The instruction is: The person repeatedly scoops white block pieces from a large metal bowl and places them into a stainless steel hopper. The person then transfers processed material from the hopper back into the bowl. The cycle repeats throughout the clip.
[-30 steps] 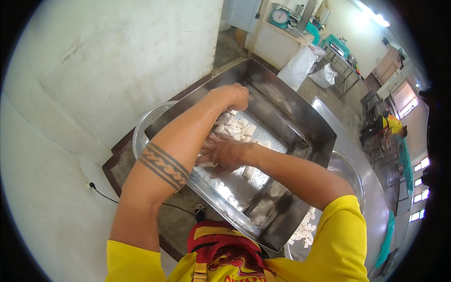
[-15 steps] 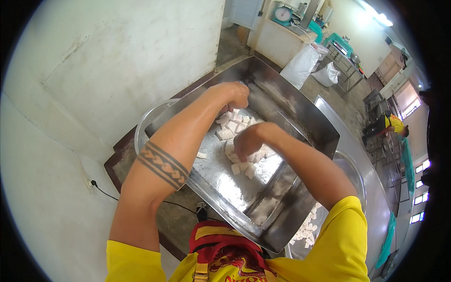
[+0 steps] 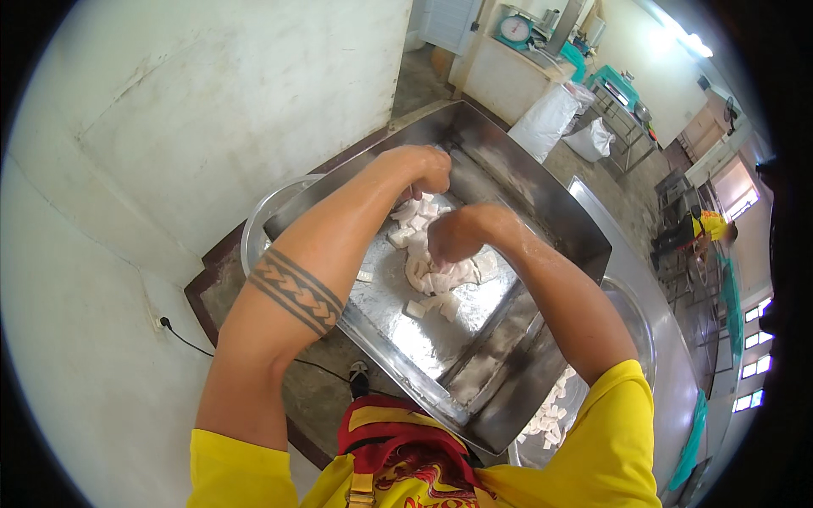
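A deep stainless steel trough [image 3: 421, 378] holds a loose pile of white cut chunks [image 3: 461, 273]; I cannot tell what food they are. At the far end of the pile, my left hand [image 3: 426, 172] hangs with its fingers curled, and whatever they close on is hidden from view. My right hand [image 3: 457, 234] is closed, knuckles up, fingers pointing down onto the middle of the pile. What its fingertips grip cannot be made out. A single small white piece [image 3: 364, 276] lies apart, under my left forearm.
Beneath the trough's right side sits a round metal basin [image 3: 631, 317] with more white pieces [image 3: 550, 415]. Another clear-rimmed basin [image 3: 254, 233] shows at the left, by the wall. Further off are white sacks [image 3: 542, 121], a dial scale [image 3: 514, 29] and a person in yellow [image 3: 711, 224].
My right hand has shifted slightly away from me and to the right over the pile. Chunks nearest me have spread and moved a little. My left hand has hardly moved.
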Demonstrator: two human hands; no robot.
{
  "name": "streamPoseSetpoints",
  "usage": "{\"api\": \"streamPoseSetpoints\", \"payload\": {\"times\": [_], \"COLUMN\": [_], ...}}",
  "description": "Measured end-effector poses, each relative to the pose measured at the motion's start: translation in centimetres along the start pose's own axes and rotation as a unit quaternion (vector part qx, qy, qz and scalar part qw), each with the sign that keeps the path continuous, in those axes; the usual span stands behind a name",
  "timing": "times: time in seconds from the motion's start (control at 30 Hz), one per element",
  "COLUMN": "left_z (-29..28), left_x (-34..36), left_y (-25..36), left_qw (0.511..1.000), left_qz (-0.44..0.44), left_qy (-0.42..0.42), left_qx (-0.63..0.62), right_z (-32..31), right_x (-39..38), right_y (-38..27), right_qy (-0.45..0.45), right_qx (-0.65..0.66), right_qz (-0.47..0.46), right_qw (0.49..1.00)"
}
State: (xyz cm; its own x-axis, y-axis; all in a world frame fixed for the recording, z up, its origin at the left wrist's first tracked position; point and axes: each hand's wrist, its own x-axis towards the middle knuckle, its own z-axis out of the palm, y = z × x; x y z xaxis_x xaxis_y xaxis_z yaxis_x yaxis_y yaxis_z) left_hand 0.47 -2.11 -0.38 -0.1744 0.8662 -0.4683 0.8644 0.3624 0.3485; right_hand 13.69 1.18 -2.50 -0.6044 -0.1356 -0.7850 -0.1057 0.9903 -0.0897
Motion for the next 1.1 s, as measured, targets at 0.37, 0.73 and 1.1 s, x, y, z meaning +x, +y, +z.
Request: {"api": "streamPoseSetpoints", "payload": {"times": [0.37, 0.73, 1.1], "left_z": [-0.3, 0.1, 2.1], "left_x": [-0.4, -0.4, 1.6], "left_y": [0.5, 0.1, -0.3], "left_qw": [1.0, 1.0, 0.992], "left_qz": [-0.012, -0.003, -0.011], "left_qy": [-0.015, -0.003, -0.099], "left_qx": [0.02, -0.016, 0.08], "right_z": [2.2, 5.6, 1.1], "right_x": [2.3, 5.4, 1.2], "right_y": [-4.2, -4.7, -3.7], "right_qy": [0.133, 0.203, -0.092], "right_qx": [0.0, -0.154, 0.018], "right_qz": [-0.018, -0.211, -0.044], "right_qw": [0.991, 0.944, 0.995]}}
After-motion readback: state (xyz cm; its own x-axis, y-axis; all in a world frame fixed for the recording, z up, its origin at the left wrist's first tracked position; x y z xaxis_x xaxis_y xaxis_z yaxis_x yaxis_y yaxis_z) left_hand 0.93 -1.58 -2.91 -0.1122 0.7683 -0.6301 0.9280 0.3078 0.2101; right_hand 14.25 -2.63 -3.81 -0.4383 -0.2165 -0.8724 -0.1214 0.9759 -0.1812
